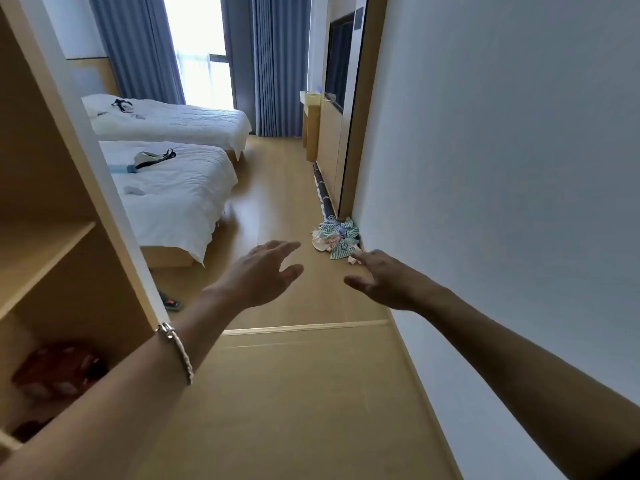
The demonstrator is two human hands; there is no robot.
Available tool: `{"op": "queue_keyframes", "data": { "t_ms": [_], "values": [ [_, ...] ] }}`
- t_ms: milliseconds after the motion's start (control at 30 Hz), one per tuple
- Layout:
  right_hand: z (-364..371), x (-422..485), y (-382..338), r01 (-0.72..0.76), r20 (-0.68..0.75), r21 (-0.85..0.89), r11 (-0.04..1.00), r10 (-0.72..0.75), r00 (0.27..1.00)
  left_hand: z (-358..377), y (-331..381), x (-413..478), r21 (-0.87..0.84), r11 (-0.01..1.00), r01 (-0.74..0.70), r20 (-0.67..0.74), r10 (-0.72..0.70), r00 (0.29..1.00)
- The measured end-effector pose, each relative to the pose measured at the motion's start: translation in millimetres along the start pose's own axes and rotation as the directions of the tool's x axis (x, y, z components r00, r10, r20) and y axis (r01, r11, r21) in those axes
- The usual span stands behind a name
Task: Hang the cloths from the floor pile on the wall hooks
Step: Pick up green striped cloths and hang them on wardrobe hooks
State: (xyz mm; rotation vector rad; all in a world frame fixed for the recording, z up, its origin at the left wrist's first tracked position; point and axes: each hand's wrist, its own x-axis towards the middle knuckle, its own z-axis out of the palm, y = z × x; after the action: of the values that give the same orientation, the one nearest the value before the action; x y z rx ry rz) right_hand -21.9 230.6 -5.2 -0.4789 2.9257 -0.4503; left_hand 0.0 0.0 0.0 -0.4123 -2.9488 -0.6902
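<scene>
Both bare forearms reach forward from the bottom edge of the head view, the left one wearing a thin silver bracelet (176, 355). Left hand (258, 273) and right hand (382, 280) are empty, fingers loosely spread and pinching nothing, held above the floor and well short of the target. That target, a small crumpled pile of green-striped, pink and white cloths (335, 239), lies on the light wooden floor (287, 393) against the foot of the white right-hand wall (502, 168), at the corner where a dark-edged wooden panel (360, 116) begins. Judged by the soft folds, the cloths are light, limp and not fragile; they will likely drape and tangle, so one piece should be pinched at an upper edge or corner and lifted clear of the rest. No wall hooks are visible. The number of cloths cannot be counted at this range. A reddish item on the open wooden shelf unit (52, 237) at left is blurred.
</scene>
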Motion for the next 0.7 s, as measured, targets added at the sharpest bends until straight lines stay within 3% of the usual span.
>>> {"op": "queue_keyframes", "data": {
  "t_ms": [400,567,700],
  "values": [
    [12.7,163.1,18.0,-0.098,0.048,-0.043,0.994,0.100,0.994,8.7,-86.0,142.3,0.018,1.000,-0.010,0.159,0.007,0.987],
    [18.2,241.5,55.9,-0.087,0.047,-0.064,0.994,0.090,0.995,24.8,-98.4,225.8,0.031,0.999,-0.025,0.204,0.018,0.979],
    [8.6,322.4,98.6,-0.088,0.025,0.029,0.996,0.088,0.996,39.3,-113.4,312.1,0.077,0.997,-0.015,0.250,-0.005,0.968]
  ]
}}
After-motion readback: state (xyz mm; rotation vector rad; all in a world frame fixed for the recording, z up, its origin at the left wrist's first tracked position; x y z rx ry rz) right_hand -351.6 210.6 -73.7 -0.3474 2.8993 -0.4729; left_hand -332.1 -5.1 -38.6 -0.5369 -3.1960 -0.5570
